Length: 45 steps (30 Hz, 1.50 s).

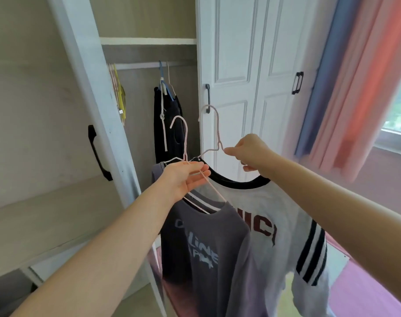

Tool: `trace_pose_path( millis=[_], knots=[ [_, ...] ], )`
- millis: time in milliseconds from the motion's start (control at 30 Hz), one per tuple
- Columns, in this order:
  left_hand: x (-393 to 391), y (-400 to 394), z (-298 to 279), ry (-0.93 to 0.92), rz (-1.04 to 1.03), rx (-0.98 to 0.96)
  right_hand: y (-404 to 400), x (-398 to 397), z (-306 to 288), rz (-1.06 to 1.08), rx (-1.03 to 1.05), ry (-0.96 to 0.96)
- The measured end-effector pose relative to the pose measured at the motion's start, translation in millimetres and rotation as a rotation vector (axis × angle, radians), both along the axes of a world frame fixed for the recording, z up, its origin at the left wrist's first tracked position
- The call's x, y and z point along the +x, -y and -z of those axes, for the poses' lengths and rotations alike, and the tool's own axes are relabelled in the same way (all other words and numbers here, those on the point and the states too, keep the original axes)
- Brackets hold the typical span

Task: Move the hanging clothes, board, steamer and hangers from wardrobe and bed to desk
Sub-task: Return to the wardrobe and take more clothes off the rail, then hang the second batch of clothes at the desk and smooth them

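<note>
My left hand grips a pink wire hanger that carries a grey T-shirt with pale lettering. My right hand pinches a second pale hanger holding a white T-shirt with a black collar, dark red letters and black sleeve stripes. Both shirts hang in front of the open wardrobe. Inside it, dark trousers hang from the rail on a blue hanger, with a white cord dangling. At the rail's left end several pale hangers and a yellow item hang.
The open wardrobe door with a black handle stands at left. Closed white doors with black handles are behind my right hand. Blue, pink and orange curtains and a window lie right. A pink-purple floor surface shows below.
</note>
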<state>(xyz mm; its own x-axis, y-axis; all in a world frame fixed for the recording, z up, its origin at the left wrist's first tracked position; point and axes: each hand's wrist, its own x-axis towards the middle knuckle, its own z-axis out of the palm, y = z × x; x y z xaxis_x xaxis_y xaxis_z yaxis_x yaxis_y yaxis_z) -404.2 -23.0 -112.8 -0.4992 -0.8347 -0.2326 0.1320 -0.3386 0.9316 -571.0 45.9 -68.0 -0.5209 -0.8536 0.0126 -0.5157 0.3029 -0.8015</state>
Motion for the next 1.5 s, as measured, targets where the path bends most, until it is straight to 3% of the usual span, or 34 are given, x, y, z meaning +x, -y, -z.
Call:
trace_pose_path(
  millis=[367, 667, 967, 1200, 1500],
  knots=[
    [61.5, -107.4, 18.9, -0.027, 0.048, 0.085, -95.5, 71.7, 25.6, 0.031, 0.1, 0.148],
    [120.4, -175.7, 3.0, -0.027, 0.134, 0.267, -162.1, 112.7, 16.4, -0.104, 0.064, -0.169],
    [161.4, -219.2, -18.3, -0.157, -0.103, 0.141, -196.9, 135.9, -13.5, -0.283, -0.053, -0.332],
    [195.2, -267.5, -23.6, -0.342, -0.252, 0.173, -214.9, 156.9, -28.6, -0.516, -0.051, -0.321],
    [251.0, -322.7, -20.9, -0.437, -0.405, 0.119, -219.5, 235.8, -50.9, -0.774, -0.183, -0.35]
  ],
)
